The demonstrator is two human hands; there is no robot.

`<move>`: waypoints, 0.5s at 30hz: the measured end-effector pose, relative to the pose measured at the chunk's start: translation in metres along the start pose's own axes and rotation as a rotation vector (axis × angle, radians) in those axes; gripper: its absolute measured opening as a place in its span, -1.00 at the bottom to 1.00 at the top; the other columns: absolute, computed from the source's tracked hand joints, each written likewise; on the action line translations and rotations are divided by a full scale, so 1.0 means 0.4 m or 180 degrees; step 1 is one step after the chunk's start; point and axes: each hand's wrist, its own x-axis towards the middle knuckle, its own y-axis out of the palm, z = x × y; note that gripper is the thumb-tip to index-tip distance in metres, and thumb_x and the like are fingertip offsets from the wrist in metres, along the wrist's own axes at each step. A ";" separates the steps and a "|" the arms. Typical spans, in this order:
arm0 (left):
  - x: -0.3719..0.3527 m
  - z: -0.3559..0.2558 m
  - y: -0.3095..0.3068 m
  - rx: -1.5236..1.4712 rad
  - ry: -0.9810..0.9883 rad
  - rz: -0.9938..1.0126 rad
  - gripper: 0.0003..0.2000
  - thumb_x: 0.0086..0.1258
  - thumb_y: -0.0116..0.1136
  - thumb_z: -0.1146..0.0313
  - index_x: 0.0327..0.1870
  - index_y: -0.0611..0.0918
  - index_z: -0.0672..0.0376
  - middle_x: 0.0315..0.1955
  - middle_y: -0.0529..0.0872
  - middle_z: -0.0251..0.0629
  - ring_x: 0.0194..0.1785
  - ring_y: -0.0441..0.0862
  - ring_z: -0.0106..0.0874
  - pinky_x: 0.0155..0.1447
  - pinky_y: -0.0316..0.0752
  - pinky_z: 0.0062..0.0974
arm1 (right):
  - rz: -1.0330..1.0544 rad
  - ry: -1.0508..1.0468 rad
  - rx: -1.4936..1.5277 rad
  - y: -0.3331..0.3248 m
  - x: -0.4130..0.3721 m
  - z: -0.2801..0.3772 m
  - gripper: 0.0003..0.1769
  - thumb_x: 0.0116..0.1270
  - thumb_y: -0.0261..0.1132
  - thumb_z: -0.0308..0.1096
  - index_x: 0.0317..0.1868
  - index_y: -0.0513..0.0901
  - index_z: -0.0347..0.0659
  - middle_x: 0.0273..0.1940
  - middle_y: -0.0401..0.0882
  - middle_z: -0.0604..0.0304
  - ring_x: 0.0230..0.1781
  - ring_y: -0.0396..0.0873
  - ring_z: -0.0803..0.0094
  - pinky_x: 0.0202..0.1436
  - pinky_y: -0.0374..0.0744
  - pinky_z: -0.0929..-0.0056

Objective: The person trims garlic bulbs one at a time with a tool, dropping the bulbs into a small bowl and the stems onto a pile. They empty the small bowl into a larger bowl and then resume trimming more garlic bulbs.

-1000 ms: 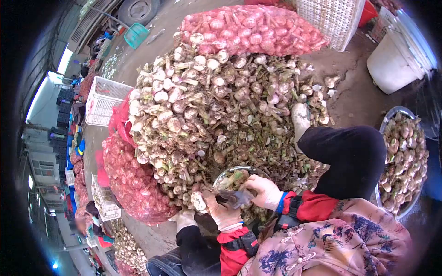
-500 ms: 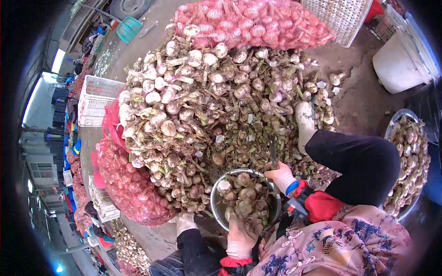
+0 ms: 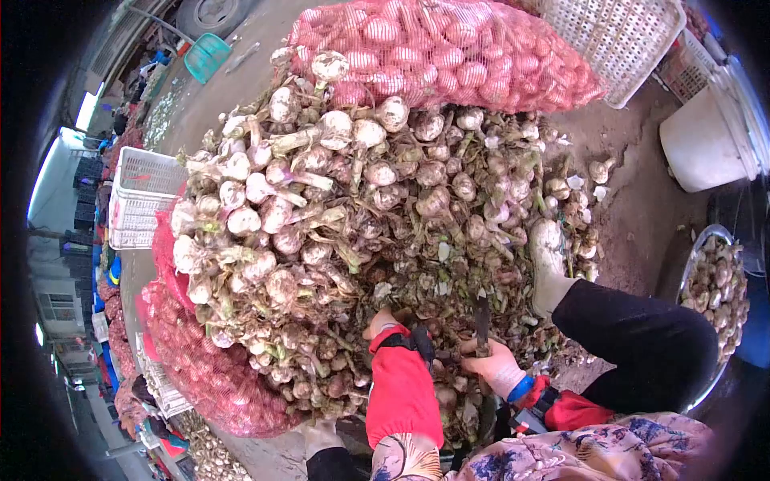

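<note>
A large heap of garlic bulbs with stalks (image 3: 313,208) fills the middle of the head view. My left hand (image 3: 382,322) reaches over the near side of the heap, at the edge of the trimmed scraps; its fingers are mostly hidden, so their grip cannot be made out. In my right hand (image 3: 495,369) is a knife (image 3: 482,322), its dark blade pointing away from me over the scraps (image 3: 433,276). Beneath my arms, garlic bulbs (image 3: 467,413) lie in a metal basin, largely covered by my red left sleeve (image 3: 405,393).
Red mesh sacks of garlic lie behind the heap (image 3: 449,52) and at its left (image 3: 204,353). White crates stand at left (image 3: 136,228) and upper right (image 3: 613,40). A white bucket (image 3: 706,148) and another basin of garlic (image 3: 710,289) are at right. My shoe (image 3: 549,264) borders the heap.
My left hand has left the basin and moved forward to the heap. My right hand keeps the knife near the basin. The view has shifted, with the heap now appearing larger.
</note>
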 end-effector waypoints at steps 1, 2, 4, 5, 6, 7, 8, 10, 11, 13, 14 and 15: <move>-0.022 0.006 -0.018 -0.0353 0.0111 0.0005 -0.53 0.17 0.23 0.37 0.13 0.45 0.24 -0.13 0.64 -0.04 -0.05 0.60 -0.24 0.07 0.46 -0.30 | -0.0005 0.0015 -0.0006 0.003 -0.001 0.012 -0.74 0.05 0.38 -0.51 -0.19 0.60 -0.26 -0.35 0.60 0.31 -0.38 0.52 0.56 -0.25 0.51 0.53; -0.055 0.021 -0.037 -0.0699 0.0203 0.0006 -0.55 0.19 0.21 0.40 0.14 0.47 0.21 -0.08 0.63 -0.06 -0.01 0.60 -0.27 0.09 0.46 -0.32 | 0.0046 0.0050 -0.0021 0.007 -0.003 0.024 -0.74 0.06 0.38 -0.50 -0.19 0.60 -0.25 -0.36 0.60 0.30 -0.38 0.52 0.56 -0.26 0.51 0.53; -0.141 0.028 -0.099 -0.1374 0.0418 -0.0037 -0.57 0.23 0.18 0.45 0.17 0.50 0.15 0.03 0.61 -0.09 0.07 0.58 -0.32 0.13 0.45 -0.37 | 0.0049 0.0043 -0.0131 0.019 -0.009 0.029 -0.74 0.07 0.38 -0.48 -0.18 0.61 -0.25 -0.39 0.59 0.30 -0.42 0.51 0.56 -0.31 0.51 0.53; -0.194 0.006 -0.129 -0.2443 0.0620 0.0043 -0.58 0.24 0.15 0.50 0.17 0.51 0.13 0.04 0.61 -0.10 0.08 0.58 -0.33 0.14 0.45 -0.40 | 0.0052 0.0021 -0.0113 0.022 -0.006 0.032 -0.74 0.07 0.38 -0.48 -0.18 0.61 -0.25 -0.39 0.59 0.30 -0.42 0.51 0.56 -0.31 0.51 0.53; -0.248 -0.017 -0.159 -0.3510 0.0816 0.0194 -0.58 0.25 0.11 0.56 0.18 0.52 0.12 0.06 0.61 -0.11 0.09 0.58 -0.34 0.15 0.45 -0.44 | 0.0140 0.0085 -0.0115 0.022 -0.008 0.029 -0.74 0.08 0.38 -0.48 -0.18 0.61 -0.25 -0.39 0.60 0.29 -0.45 0.51 0.56 -0.35 0.51 0.53; -0.310 -0.044 -0.178 -0.5315 0.1037 0.0469 -0.57 0.25 0.06 0.64 0.17 0.51 0.12 0.03 0.61 -0.12 0.08 0.59 -0.34 0.14 0.45 -0.48 | 0.0234 0.0161 -0.0122 0.023 -0.017 0.029 -0.74 0.09 0.37 -0.47 -0.17 0.61 -0.25 -0.39 0.60 0.29 -0.48 0.51 0.55 -0.38 0.51 0.52; -0.372 -0.042 -0.196 -0.4945 0.1298 0.0414 -0.51 0.18 0.13 0.63 0.19 0.46 0.15 0.03 0.60 -0.14 0.06 0.58 -0.35 0.14 0.45 -0.48 | 0.0218 -0.0031 -0.0551 0.030 -0.032 0.048 -0.73 0.09 0.38 -0.44 -0.16 0.61 -0.25 -0.36 0.61 0.26 -0.53 0.51 0.54 -0.44 0.51 0.51; -0.497 -0.039 -0.234 -0.4221 0.1792 0.0226 -0.37 0.05 0.27 0.62 0.23 0.36 0.20 0.01 0.57 -0.18 0.03 0.58 -0.38 0.15 0.46 -0.49 | 0.0644 -0.0171 -0.0512 0.042 -0.050 0.048 -0.71 0.10 0.36 -0.40 -0.14 0.61 -0.25 -0.31 0.63 0.24 -0.38 0.57 0.49 -0.25 0.56 0.49; -0.543 -0.020 -0.230 -0.4188 0.1669 0.0316 -0.30 0.03 0.41 0.49 0.25 0.32 0.21 0.03 0.56 -0.16 0.06 0.56 -0.35 0.17 0.45 -0.44 | 0.0755 -0.0621 -0.0651 0.042 -0.032 0.005 -0.71 0.09 0.36 -0.40 -0.14 0.61 -0.25 -0.29 0.63 0.22 -0.32 0.58 0.45 -0.18 0.56 0.47; -0.632 0.017 -0.209 -0.2168 0.1955 -0.0793 -0.08 -0.18 0.56 0.43 0.29 0.22 0.16 0.10 0.49 -0.16 0.14 0.51 -0.33 0.21 0.43 -0.42 | 0.0715 -0.1714 -0.2109 0.052 -0.087 0.045 -0.72 0.06 0.30 -0.39 -0.15 0.62 -0.18 -0.19 0.57 0.07 -0.19 0.59 0.16 -0.07 0.55 0.34; -0.673 0.030 -0.198 -0.2223 0.2249 -0.0584 -0.06 -0.18 0.56 0.43 0.30 0.21 0.16 0.11 0.48 -0.16 0.14 0.51 -0.33 0.22 0.42 -0.41 | 0.0943 -0.1914 -0.2460 0.059 -0.115 0.075 -0.73 0.05 0.29 -0.39 -0.17 0.61 -0.17 -0.20 0.56 0.05 -0.19 0.58 0.10 -0.10 0.55 0.28; -0.712 0.040 -0.186 -0.2278 0.2542 -0.0365 -0.05 -0.18 0.57 0.43 0.31 0.20 0.15 0.13 0.48 -0.15 0.14 0.51 -0.32 0.23 0.42 -0.40 | 0.1171 -0.2109 -0.2811 0.061 -0.139 0.083 -0.74 0.05 0.28 -0.38 -0.18 0.61 -0.16 -0.21 0.54 0.03 -0.20 0.57 0.05 -0.13 0.55 0.23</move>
